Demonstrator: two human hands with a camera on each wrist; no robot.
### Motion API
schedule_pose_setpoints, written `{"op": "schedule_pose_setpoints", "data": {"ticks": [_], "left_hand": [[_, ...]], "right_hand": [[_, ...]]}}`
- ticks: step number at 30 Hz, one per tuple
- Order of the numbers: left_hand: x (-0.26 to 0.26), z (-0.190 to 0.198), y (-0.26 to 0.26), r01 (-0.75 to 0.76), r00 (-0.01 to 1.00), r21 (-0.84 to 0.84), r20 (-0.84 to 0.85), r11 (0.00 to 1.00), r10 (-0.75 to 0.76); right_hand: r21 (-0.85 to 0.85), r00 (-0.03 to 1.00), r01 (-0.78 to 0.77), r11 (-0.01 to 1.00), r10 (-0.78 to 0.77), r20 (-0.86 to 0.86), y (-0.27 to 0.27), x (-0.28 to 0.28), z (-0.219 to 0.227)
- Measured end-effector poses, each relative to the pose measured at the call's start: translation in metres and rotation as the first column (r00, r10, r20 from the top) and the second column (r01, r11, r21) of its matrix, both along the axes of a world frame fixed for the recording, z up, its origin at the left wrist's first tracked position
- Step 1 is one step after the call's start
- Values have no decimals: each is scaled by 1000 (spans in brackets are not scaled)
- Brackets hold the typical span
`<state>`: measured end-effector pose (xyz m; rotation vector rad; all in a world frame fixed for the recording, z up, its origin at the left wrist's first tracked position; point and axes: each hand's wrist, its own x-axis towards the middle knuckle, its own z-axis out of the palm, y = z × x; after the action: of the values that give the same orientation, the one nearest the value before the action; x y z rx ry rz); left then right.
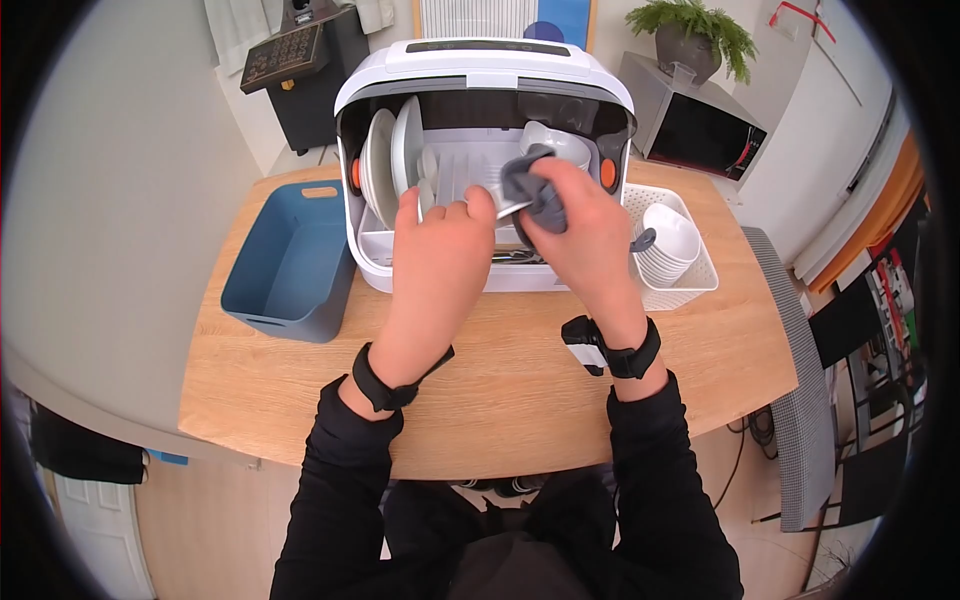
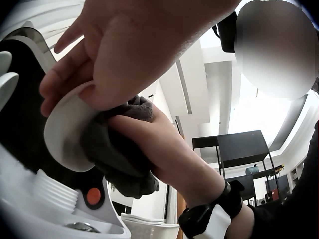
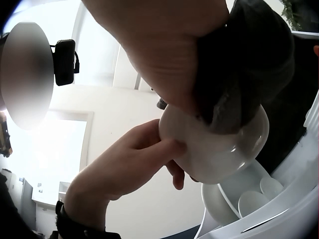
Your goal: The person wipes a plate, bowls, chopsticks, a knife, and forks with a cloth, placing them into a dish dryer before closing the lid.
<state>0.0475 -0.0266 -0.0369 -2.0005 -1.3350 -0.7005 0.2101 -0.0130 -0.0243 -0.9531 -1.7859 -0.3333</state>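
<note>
Hands close together over the front of an open white dish cabinet (image 1: 485,70), a person in dark sleeves grips a white dish (image 3: 214,154) with the left hand (image 1: 445,250), thumb on its face and fingers behind, while the right hand (image 1: 595,235) clutches a bunched gray cloth (image 1: 535,185) against it. White plates (image 1: 380,170) stand upright at the left inside the cabinet, white bowls (image 1: 560,150) sit toward the right, and metal cutlery (image 1: 515,257) lies along the front. On the wooden surface (image 1: 490,400), a blue bin (image 1: 290,265) flanks the cabinet on the left; on the right, a white basket (image 1: 665,298) holds a stack of white cups or small bowls (image 1: 668,245). Behind the basket, a potted plant (image 1: 690,50) tops a microwave (image 1: 700,135). Black straps (image 1: 385,385) circle both wrists.
</note>
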Motion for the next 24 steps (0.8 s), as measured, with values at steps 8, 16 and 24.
{"op": "schedule_pose_setpoints", "data": {"ticks": [8, 16, 24], "left_hand": [[-1, 18, -4, 199, 942, 260, 215, 945, -258], [8, 7, -6, 183, 916, 42, 357, 982, -186], [2, 13, -6, 144, 957, 192, 221, 971, -186]], "right_hand": [[-29, 953, -120, 992, 106, -285, 4, 6, 3], [-150, 920, -182, 972, 114, -375, 2, 13, 9], [-69, 975, -65, 995, 48, -219, 1, 4, 1]]}}
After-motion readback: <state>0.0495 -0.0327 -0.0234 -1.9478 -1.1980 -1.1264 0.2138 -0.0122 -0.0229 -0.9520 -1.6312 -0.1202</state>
